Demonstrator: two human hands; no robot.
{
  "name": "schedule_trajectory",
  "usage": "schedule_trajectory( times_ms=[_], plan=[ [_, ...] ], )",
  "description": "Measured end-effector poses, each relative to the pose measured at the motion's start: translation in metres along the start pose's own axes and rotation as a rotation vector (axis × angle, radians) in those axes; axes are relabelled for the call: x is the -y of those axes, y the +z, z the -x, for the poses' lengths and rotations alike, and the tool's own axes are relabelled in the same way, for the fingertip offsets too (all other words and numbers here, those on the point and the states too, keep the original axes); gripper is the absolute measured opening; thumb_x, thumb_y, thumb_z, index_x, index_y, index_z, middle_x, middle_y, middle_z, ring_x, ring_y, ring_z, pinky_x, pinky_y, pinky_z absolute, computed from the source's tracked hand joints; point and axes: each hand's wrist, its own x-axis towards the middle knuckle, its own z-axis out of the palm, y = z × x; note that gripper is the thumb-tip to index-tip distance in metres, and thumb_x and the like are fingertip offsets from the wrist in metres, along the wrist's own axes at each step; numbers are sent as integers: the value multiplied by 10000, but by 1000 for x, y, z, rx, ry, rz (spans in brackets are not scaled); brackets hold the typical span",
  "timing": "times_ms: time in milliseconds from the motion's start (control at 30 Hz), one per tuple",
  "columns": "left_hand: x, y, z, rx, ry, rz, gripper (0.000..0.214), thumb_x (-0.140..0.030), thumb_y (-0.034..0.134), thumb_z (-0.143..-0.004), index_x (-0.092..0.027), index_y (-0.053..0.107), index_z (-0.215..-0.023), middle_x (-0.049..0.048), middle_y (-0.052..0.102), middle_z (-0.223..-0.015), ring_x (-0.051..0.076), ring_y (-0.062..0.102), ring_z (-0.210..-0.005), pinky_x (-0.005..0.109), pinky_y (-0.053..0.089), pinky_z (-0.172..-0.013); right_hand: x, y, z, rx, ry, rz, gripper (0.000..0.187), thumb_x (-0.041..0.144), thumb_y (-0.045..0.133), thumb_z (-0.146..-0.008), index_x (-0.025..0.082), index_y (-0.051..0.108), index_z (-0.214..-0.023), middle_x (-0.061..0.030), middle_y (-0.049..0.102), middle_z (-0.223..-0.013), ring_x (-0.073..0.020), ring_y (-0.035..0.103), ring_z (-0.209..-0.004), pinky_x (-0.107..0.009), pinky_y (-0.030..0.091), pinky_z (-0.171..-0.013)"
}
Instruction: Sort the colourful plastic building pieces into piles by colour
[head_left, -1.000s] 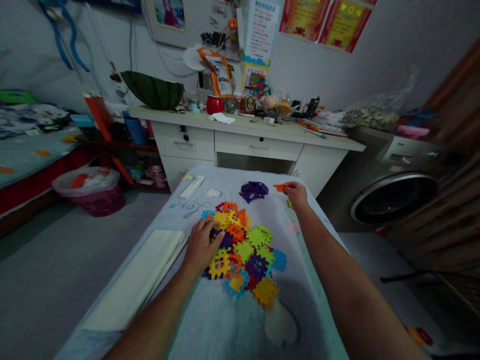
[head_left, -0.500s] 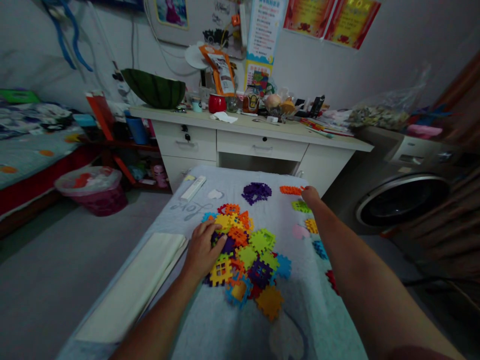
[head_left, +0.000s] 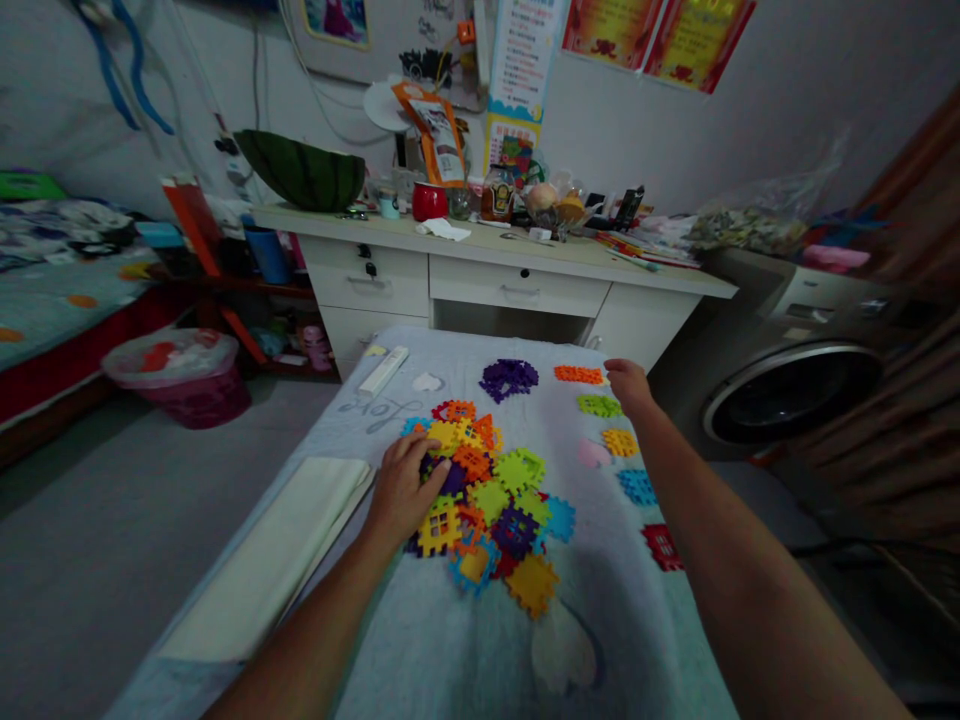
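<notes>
My left hand (head_left: 405,490) lies on the left side of a heap of notched plastic building tiles (head_left: 491,500), its fingers apart and resting over a dark purple tile. The heap mixes yellow, orange, lime green, blue, red and purple tiles, some with window cutouts. My right hand (head_left: 628,386) is at the far right of the cloth, just right of a stack of orange tiles (head_left: 578,374). No tile shows in its loosely bent fingers. Below that stack run green tiles (head_left: 599,405), yellow tiles (head_left: 619,443), blue tiles (head_left: 637,487) and red tiles (head_left: 661,547).
A purple tile pile (head_left: 509,379) lies at the far middle of the cloth-covered table (head_left: 600,620). A white strip-shaped object (head_left: 384,372) and a folded cream cloth (head_left: 274,555) are at left. Beyond stand a cluttered desk (head_left: 480,240) and a washing machine (head_left: 772,350).
My right hand has drawn slightly away from the orange stack, which now lies free of the fingers. More of the red tiles shows beside my right forearm. My left hand stays on the heap.
</notes>
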Motion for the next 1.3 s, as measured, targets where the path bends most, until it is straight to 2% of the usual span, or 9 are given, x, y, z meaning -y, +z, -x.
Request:
schedule_trajectory(
  times_ms=[100,200,267,367,467,733,933,1067,1300],
  plan=[
    [-1,-1,0,2,2,-5,295,-416,545,-845,-207,640,-1030,97,601,-1161,283,546,-1148,469,418,-1031,29,1,36,124,-73,-146,288,181,513,-728,150,696,-948,-68,708,-921,-159,632,-775,-275,500,-710],
    [-2,-1,0,10,7,-7,290,-413,538,-851,-208,638,-1030,95,599,-1156,276,545,-1150,460,417,-1035,59,3,82,514,-240,-245,226,257,584,-757,170,682,-942,-51,711,-917,-164,639,-811,-279,498,-731],
    [-2,-2,0,14,11,-5,286,-415,535,-854,-214,636,-1031,90,597,-1156,270,546,-1151,450,419,-1032,73,5,110,716,-342,-162,227,266,622,-760,173,682,-958,-46,709,-912,-167,637,-825,-284,491,-760],
    [-3,-2,1,12,13,-1,283,-418,533,-853,-217,633,-1024,86,599,-1146,266,551,-1140,444,424,-1023,83,7,139,844,-432,44,296,220,660,-739,167,676,-1030,-66,697,-1012,-173,622,-858,-287,473,-787],
    [-4,-3,0,7,15,4,279,-413,534,-850,-213,631,-1019,87,603,-1132,266,551,-1135,442,423,-1020,83,11,151,885,-453,197,359,120,639,-708,156,665,-1065,-73,686,-1027,-167,606,-855,-267,452,-773],
    [-4,-3,0,17,13,-1,268,-411,536,-853,-221,627,-1019,89,603,-1139,267,550,-1137,456,423,-1019,71,14,158,746,-368,141,316,80,553,-717,167,675,-995,-9,657,-803,-125,549,-681,-225,390,-622],
    [0,-1,0,20,16,-11,292,-434,530,-859,-218,626,-1030,94,597,-1178,268,546,-1158,454,409,-1041,57,5,147,684,-347,72,275,111,569,-711,174,702,-943,-16,680,-838,-138,577,-718,-239,428,-667],
    [1,0,0,25,17,-4,302,-449,528,-853,-219,626,-1023,95,598,-1180,279,532,-1189,459,399,-1056,44,-1,118,489,-268,111,277,136,598,-723,164,696,-980,-21,678,-829,-134,577,-707,-234,428,-675],
    [3,2,0,18,32,2,322,-452,522,-856,-200,632,-1025,113,600,-1196,288,523,-1207,473,394,-1061,15,-4,68,120,37,367,290,109,591,-721,170,665,-995,-54,693,-870,-162,609,-788,-226,417,-669]
  ],
)
